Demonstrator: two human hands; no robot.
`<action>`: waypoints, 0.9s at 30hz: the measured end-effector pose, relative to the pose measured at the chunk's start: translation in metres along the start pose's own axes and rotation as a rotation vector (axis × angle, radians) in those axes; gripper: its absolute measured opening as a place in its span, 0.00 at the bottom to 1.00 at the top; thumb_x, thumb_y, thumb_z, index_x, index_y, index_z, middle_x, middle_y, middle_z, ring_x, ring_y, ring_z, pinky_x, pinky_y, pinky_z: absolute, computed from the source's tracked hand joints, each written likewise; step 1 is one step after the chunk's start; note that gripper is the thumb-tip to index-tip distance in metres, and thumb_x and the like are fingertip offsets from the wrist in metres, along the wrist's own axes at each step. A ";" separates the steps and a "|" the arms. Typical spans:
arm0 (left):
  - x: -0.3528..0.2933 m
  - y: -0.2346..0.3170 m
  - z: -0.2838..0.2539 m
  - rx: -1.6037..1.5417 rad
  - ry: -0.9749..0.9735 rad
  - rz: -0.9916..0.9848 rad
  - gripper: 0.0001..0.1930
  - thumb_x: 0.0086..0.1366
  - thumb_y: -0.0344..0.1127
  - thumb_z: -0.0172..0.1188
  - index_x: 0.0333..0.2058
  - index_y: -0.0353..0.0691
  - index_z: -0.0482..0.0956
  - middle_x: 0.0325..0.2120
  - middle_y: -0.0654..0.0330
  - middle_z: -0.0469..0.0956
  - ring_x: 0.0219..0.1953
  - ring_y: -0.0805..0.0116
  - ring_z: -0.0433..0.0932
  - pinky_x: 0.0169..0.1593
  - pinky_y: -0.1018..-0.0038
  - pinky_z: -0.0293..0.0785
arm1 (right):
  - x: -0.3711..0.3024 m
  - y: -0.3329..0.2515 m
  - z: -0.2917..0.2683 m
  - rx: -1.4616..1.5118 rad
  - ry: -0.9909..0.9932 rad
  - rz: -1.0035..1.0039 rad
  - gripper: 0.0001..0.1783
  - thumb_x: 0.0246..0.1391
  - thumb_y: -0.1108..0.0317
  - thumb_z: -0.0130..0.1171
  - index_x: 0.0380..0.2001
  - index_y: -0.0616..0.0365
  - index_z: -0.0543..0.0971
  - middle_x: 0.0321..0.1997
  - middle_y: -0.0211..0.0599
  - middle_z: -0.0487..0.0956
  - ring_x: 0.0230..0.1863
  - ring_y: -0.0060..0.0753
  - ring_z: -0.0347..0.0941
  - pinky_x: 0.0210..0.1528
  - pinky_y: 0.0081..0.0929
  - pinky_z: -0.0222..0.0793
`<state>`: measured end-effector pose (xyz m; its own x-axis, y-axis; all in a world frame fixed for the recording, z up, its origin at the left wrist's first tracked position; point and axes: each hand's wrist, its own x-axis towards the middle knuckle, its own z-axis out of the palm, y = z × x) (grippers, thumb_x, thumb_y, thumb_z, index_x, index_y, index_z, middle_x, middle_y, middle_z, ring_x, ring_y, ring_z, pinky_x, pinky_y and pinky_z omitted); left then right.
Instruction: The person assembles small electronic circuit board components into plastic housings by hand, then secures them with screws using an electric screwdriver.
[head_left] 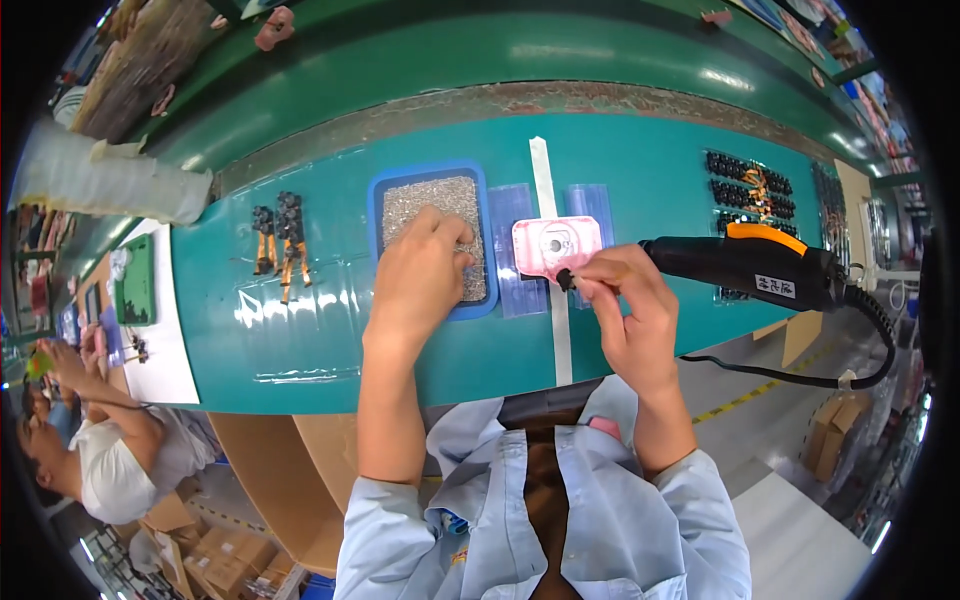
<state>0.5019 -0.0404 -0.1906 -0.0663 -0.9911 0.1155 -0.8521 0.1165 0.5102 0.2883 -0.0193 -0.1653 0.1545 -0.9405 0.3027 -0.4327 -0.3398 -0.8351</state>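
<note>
My left hand [420, 270] reaches into a blue tray [376, 215] filled with small silvery metal pieces [430, 195], probably screws. Its fingers are curled down among them, and whatever they pinch is too small to make out. Between the thumb and fingertips of my right hand [635, 310] is a small black part [566, 279], at the near edge of a pink fixture [585, 236] with a round centre. Just beyond the right hand lies a black electric screwdriver [740, 268] with an orange lever, its front end close to the knuckles.
Black parts with orange flat cables lie at the left [290, 225] and in rows at the right [750, 190]. Clear plastic strips [515, 215] flank a white tape line [543, 180]. A coiled cord [885, 340] hangs off the right side. Another person [130, 450] works at far left.
</note>
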 end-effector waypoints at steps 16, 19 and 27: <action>0.005 -0.005 0.003 -0.275 0.044 -0.051 0.03 0.51 0.23 0.61 0.26 0.36 0.76 0.26 0.62 0.71 0.23 0.65 0.70 0.29 0.73 0.67 | 0.044 0.034 0.008 -0.393 -0.147 -0.207 0.04 0.41 0.81 0.60 0.24 0.63 0.77 0.43 0.35 0.73 0.37 0.34 0.66 0.34 0.24 0.64; 0.006 -0.004 0.003 -0.276 0.040 -0.078 0.03 0.51 0.23 0.61 0.26 0.36 0.76 0.26 0.62 0.71 0.22 0.65 0.69 0.29 0.73 0.67 | 0.046 0.036 0.008 -0.392 -0.154 -0.215 0.04 0.41 0.81 0.60 0.24 0.63 0.77 0.43 0.35 0.73 0.38 0.34 0.66 0.34 0.24 0.64; 0.009 -0.005 0.004 -0.315 0.062 -0.073 0.02 0.53 0.23 0.60 0.26 0.35 0.78 0.27 0.62 0.72 0.22 0.66 0.70 0.29 0.74 0.67 | 0.048 0.036 0.013 -0.452 -0.087 -0.272 0.03 0.38 0.79 0.61 0.20 0.62 0.76 0.40 0.33 0.73 0.34 0.33 0.66 0.34 0.25 0.66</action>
<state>0.5034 -0.0498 -0.1952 0.0294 -0.9929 0.1155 -0.6505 0.0688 0.7564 0.2921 -0.0763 -0.1868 0.3795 -0.8215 0.4256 -0.7030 -0.5551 -0.4447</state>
